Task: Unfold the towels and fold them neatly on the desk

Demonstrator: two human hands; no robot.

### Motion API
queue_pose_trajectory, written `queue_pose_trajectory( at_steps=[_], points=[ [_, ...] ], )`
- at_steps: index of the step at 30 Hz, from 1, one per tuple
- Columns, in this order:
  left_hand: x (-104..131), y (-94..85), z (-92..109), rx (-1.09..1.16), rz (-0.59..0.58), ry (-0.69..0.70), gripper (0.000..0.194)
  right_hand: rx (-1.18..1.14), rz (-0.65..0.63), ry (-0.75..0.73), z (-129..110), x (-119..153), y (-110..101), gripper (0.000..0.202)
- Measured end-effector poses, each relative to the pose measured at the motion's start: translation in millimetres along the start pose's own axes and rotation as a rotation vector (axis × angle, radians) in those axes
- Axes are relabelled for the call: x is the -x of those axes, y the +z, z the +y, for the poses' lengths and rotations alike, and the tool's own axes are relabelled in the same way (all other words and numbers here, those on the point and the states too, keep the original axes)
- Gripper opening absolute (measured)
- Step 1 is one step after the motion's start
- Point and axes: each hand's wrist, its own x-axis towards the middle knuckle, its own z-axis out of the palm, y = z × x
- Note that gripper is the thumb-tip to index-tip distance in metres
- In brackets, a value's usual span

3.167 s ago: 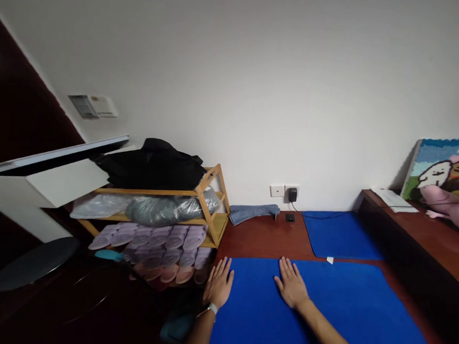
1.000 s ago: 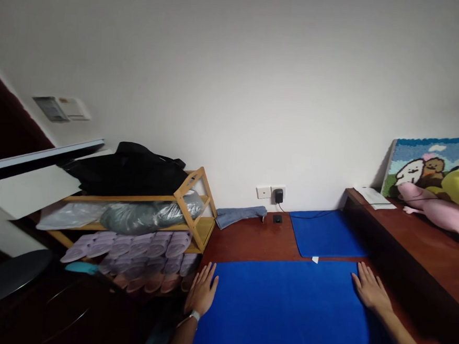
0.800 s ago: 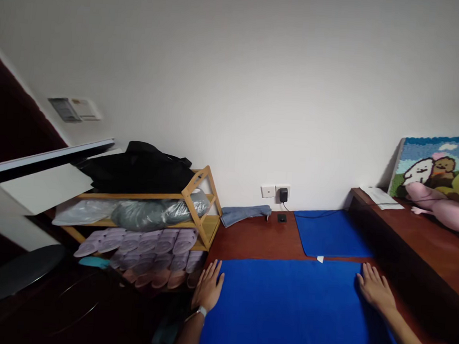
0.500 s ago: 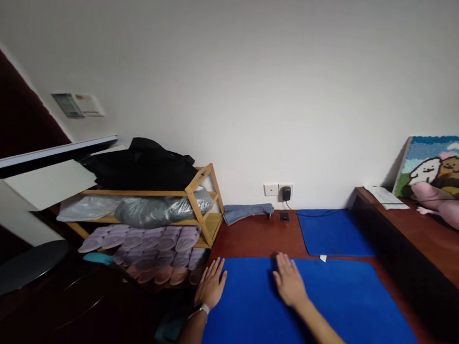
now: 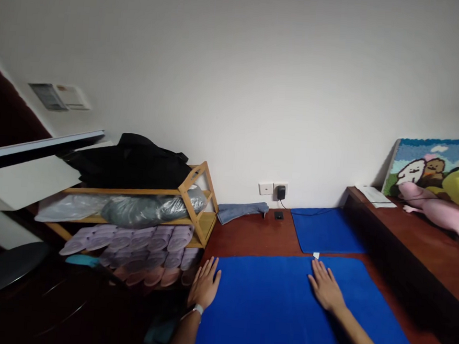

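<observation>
A large blue mat (image 5: 263, 305) lies flat on the reddish-brown table (image 5: 248, 236). At the mat's left edge, my left hand (image 5: 205, 284) rests with its fingers apart, a watch (image 5: 194, 310) on the wrist. Palm down near the far edge of the mat, my right hand (image 5: 327, 286) is flat and holds nothing. Its fingertips are just below a small white tag (image 5: 316, 255). Behind that tag is a smaller blue mat (image 5: 325, 231) with a thin black cable across it.
Folded denim (image 5: 242, 211) and a plugged adapter (image 5: 281, 192) are by the wall. On the left, a wooden rack (image 5: 199, 212) holds slippers and a black bag (image 5: 136, 163). To the right, a raised ledge bears papers (image 5: 375, 196), a pink plush (image 5: 435, 207) and a picture (image 5: 422, 164).
My right hand has slid to the right along the mat's far edge, up to the white tag. My left hand stays at the left edge. The view has shifted slightly to the right.
</observation>
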Motion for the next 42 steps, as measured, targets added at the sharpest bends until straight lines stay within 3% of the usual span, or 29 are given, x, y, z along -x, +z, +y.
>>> queue_pose_trajectory(
  at_steps=[4, 7, 11, 14, 16, 18, 21, 24, 28, 31, 33, 36, 39, 42],
  points=[
    [-2.2, 8.5, -5.7, 0.003, 0.018, -0.003, 0.06, 0.062, 0.004, 0.222, 100.1, 0.7, -19.9, 0.078],
    [-5.5, 12.1, -10.1, 0.026, 0.01, -0.01, 0.06, 0.045, 0.014, 0.312, 144.5, 0.3, -36.9, 0.079],
    [-14.1, 2.3, -14.0, 0.144, -0.021, -0.047, 0.061, -0.008, 0.04, 0.298, 163.4, 14.0, -45.6, 0.082],
    [-12.9, -15.4, -11.2, 0.206, 0.001, -0.053, 0.059, -0.071, 0.169, 0.206, 151.1, 40.0, -38.2, 0.084],
    [0.5, -26.6, -3.8, 0.207, 0.049, -0.024, 0.06, -0.096, 0.254, 0.136, 127.5, 61.3, -30.5, 0.083],
    [25.2, -33.9, 8.5, 0.203, 0.075, 0.06, 0.057, -0.114, 0.282, 0.067, 89.2, 80.9, -23.8, 0.08],
    [71.4, -37.2, 30.8, 0.145, 0.013, 0.241, 0.052, -0.166, 0.231, -0.049, 6.9, 99.1, -17.2, 0.075],
    [106.9, -35.3, 46.5, 0.053, -0.043, 0.284, 0.053, -0.23, 0.128, -0.192, -87.5, 100.7, -11.7, 0.073],
    [123.6, -31.0, 50.0, -0.016, -0.054, 0.234, 0.054, -0.29, -0.001, -0.343, -184.3, 87.7, -0.4, 0.073],
    [123.5, -29.6, 47.9, -0.018, -0.062, 0.232, 0.055, -0.283, -0.068, -0.356, -212.6, 79.6, 8.7, 0.075],
    [122.9, -30.1, 47.6, -0.014, -0.064, 0.233, 0.055, -0.25, -0.109, -0.32, -209.4, 78.9, 12.1, 0.077],
    [122.8, -32.5, 49.2, -0.007, -0.066, 0.227, 0.055, -0.208, -0.115, -0.259, -176.7, 84.2, 12.3, 0.079],
    [122.6, -34.7, 50.9, 0.001, -0.073, 0.215, 0.055, -0.172, -0.048, -0.167, -117.1, 92.6, 11.2, 0.078],
    [120.9, -35.0, 51.1, 0.005, -0.073, 0.216, 0.055, -0.091, 0.011, -0.024, -38.4, 101.2, 13.1, 0.078]
  ],
)
